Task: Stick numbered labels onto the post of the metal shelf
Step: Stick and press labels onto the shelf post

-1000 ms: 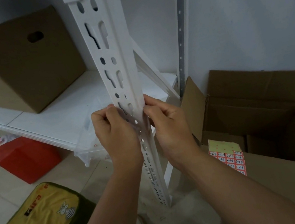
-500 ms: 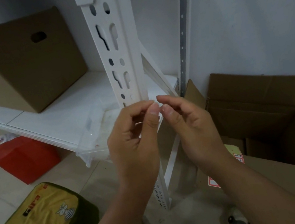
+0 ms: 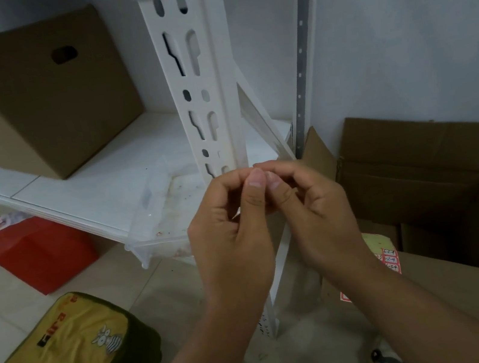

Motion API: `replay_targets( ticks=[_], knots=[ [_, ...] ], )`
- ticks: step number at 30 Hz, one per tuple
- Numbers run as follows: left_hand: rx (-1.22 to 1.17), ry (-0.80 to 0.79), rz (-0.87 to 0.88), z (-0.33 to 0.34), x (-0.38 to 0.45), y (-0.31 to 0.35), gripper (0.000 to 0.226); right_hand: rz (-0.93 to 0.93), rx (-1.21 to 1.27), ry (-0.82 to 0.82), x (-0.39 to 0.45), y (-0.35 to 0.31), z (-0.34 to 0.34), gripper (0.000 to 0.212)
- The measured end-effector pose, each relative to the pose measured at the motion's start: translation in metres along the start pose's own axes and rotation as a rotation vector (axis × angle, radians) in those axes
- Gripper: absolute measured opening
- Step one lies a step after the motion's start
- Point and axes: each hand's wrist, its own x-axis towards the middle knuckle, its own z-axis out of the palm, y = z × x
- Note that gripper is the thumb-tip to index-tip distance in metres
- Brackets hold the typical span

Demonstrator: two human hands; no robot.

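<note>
**Readying a label at the post**

Both hands meet fingertip to fingertip just in front of the white slotted metal shelf post (image 3: 205, 98). The left hand (image 3: 232, 239) and right hand (image 3: 310, 217) are curled as if pinching something small; whether it is a label cannot be told. The yellow-and-red numbered label sheet (image 3: 385, 255) lies on the brown cardboard box flap (image 3: 473, 300). Best to peel cleanly, line the label up on the smooth face beside the slots, then press it flat.

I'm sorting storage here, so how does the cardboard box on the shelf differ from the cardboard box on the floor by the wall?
The box on the shelf is closed and shows an oval hand hole; the box on the floor stands open with its flaps up. The box on the shelf sits left of the white post, while the box on the floor sits right of it, against the wall. Both are plain brown cardboard.
</note>
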Motion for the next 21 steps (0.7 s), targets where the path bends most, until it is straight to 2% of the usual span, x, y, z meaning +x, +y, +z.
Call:
replay_targets(
  ticks=[4, 6, 9, 12, 15, 17, 21],
  knots=[
    [0.066, 0.009, 0.011, -0.001, 0.000, -0.002, 0.020, -0.017, -0.022, -0.042, -0.002, 0.001, 0.005, 0.027],
    [0.016, 0.043, -0.009, -0.004, 0.003, -0.002, 0.021, -0.018, -0.020, -0.052, -0.003, 0.001, 0.006, 0.026],
    [-0.042, 0.125, -0.052, -0.014, 0.015, -0.004, 0.030, 0.001, -0.017, -0.004, -0.001, 0.002, 0.005, 0.021],
    [0.060, 0.183, -0.070, -0.031, 0.032, -0.014, 0.043, 0.077, -0.008, 0.035, 0.003, 0.007, 0.007, 0.019],
    [0.226, 0.227, -0.140, -0.049, 0.052, -0.031, 0.054, 0.140, -0.017, 0.055, 0.010, 0.013, 0.012, 0.020],
    [0.373, 0.207, -0.223, -0.059, 0.068, -0.049, 0.049, 0.192, 0.011, 0.054, 0.016, 0.016, 0.018, 0.026],
    [0.911, -0.024, -0.323, -0.071, 0.090, -0.088, 0.044, 0.290, 0.103, 0.027, 0.025, 0.013, 0.027, 0.038]
  ],
)
